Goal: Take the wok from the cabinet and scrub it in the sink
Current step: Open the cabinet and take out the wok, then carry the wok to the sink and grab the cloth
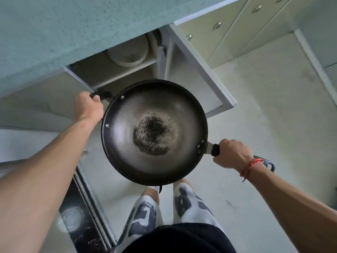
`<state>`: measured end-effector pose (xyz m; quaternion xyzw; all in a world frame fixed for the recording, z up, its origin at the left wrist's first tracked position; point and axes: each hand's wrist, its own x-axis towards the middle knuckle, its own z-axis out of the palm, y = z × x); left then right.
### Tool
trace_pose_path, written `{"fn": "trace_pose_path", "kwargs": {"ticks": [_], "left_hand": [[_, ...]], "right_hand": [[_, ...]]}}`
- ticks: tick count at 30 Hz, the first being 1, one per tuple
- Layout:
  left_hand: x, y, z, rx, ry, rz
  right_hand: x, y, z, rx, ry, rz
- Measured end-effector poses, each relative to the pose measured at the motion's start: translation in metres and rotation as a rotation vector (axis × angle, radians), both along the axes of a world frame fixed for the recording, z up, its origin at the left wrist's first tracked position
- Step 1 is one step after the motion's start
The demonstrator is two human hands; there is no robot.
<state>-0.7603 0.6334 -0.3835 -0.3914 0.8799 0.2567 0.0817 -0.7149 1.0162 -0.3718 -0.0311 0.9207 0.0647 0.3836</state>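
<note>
Both hands carry the wok [154,132] level, clear of the open cabinet [127,73]: left hand [88,106] clenching the helper handle, right hand [230,154] the long one, probably for balance.

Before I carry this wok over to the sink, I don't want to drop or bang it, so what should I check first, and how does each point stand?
1. Left hand closed on the short helper handle: ok.
2. Right hand closed on the long handle: ok.
3. Wok out of the cabinet and held roughly level: ok.
4. Cabinet door shut: not ok, it stands open just behind the wok.
5. Burnt patch in the bottom, dry or loose: cannot tell.
6. Sink free and path to it open: cannot tell, the sink is out of view.
</note>
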Motion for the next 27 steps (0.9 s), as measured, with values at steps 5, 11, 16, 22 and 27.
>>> {"fn": "trace_pose_path", "kwargs": {"ticks": [5,11,16,22,27], "left_hand": [[0.025,-0.003,0.06,-0.006,0.037,0.017],[0.036,-0.009,0.11,-0.007,0.103,0.053],[0.031,-0.006,0.144,-0.019,0.173,0.087],[0.016,0.001,0.17,0.023,0.248,0.141],[-0.004,0.016,0.18,0.018,0.269,0.114]], "right_hand": [[-0.008,0.001,0.06,0.005,0.036,0.088],[-0.039,-0.005,0.117,0.012,0.134,0.177],[-0.066,-0.005,0.15,0.007,0.204,0.212],[-0.092,0.004,0.173,0.008,0.208,0.202],[-0.103,0.018,0.182,0.016,0.143,0.149]]}}
